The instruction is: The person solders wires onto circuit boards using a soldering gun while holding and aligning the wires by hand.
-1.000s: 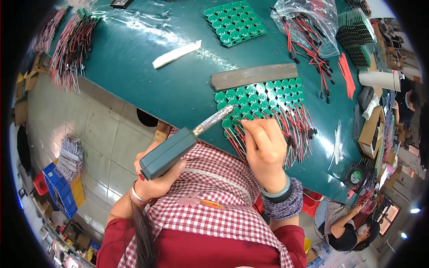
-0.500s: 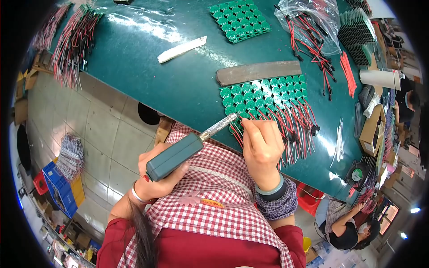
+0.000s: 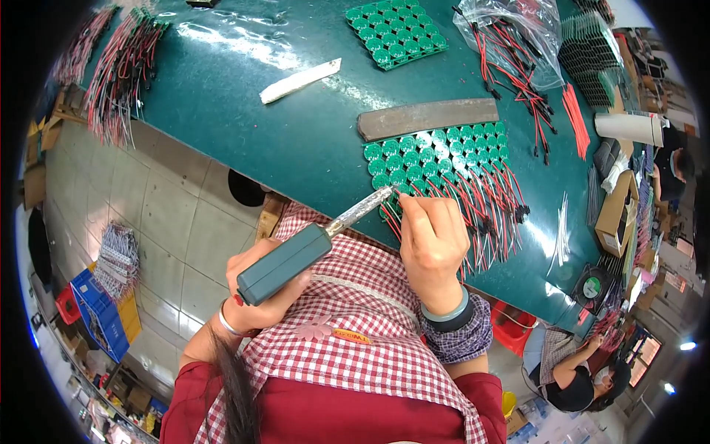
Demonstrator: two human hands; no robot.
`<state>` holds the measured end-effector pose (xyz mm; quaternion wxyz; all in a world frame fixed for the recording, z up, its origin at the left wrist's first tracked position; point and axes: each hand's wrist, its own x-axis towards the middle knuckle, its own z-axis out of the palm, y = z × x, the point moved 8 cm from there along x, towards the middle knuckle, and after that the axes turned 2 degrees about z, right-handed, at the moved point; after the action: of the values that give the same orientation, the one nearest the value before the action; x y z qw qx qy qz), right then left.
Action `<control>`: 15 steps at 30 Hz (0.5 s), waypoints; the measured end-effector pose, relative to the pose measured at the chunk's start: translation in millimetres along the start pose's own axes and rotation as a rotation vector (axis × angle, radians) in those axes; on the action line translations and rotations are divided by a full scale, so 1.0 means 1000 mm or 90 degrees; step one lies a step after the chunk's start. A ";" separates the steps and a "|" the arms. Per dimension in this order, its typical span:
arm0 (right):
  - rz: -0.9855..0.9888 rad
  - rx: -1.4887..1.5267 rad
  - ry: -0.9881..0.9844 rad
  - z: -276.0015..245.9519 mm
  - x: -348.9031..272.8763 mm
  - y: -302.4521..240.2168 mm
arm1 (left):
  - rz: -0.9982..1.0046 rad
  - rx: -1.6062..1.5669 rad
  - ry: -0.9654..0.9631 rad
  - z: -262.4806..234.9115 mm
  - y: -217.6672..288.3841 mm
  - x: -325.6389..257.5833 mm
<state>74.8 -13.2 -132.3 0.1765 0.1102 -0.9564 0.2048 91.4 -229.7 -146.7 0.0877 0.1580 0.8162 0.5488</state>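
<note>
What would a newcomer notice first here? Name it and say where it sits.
The soldering iron with its grey-green handle, gripped by the left hand low in the middle, its tip at a block of green battery cells with red and black wires. The right hand pinches a wire at that block's near edge on the green table.

Iron point(image 3: 314, 245) tip hidden behind right hand point(image 3: 433, 240); contact point with cells point(image 3: 436, 159) not visible; what the right fingers pinch too small to tell (a wire end, perhaps). Near corner of cell block covered by that hand. Left hand point(image 3: 259, 296) wraps iron's rear end; palm unseen. Wire bundles point(image 3: 118, 70) at upper left run off into dark rim. Bag point(image 3: 518, 44) cut by top edge; contents blurred through plastic. Stacked trays point(image 3: 595, 59) at far right bent and smeared by lens. Co-worker point(image 3: 573, 370) at lower right partly cut off; hands indistinct.
</note>
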 end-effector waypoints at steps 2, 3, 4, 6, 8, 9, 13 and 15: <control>0.000 0.002 -0.004 0.000 0.001 0.000 | -0.008 -0.011 -0.001 -0.001 0.001 -0.001; 0.000 0.001 -0.004 0.000 0.001 0.000 | -0.008 -0.011 -0.001 -0.001 0.000 -0.002; 0.001 -0.001 -0.003 0.000 0.000 0.000 | -0.012 -0.015 0.005 -0.001 -0.001 -0.003; 0.002 -0.004 -0.003 0.001 -0.001 0.000 | -0.015 -0.018 0.011 -0.001 -0.002 -0.003; 0.016 0.018 0.012 0.001 -0.002 0.001 | -0.023 -0.014 0.004 -0.001 -0.001 -0.001; 0.015 0.018 0.012 0.001 -0.002 0.001 | -0.023 -0.014 0.004 -0.001 -0.001 -0.001; 0.048 0.044 0.034 0.000 -0.002 0.006 | -0.002 0.004 -0.001 0.000 0.002 0.001; 0.050 0.040 0.030 0.001 -0.001 0.006 | 0.004 0.005 0.001 0.001 0.003 0.002</control>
<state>73.9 -8.2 -135.2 0.1876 0.0734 -0.9486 0.2440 89.8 -227.1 -143.9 0.0846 0.1601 0.8178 0.5462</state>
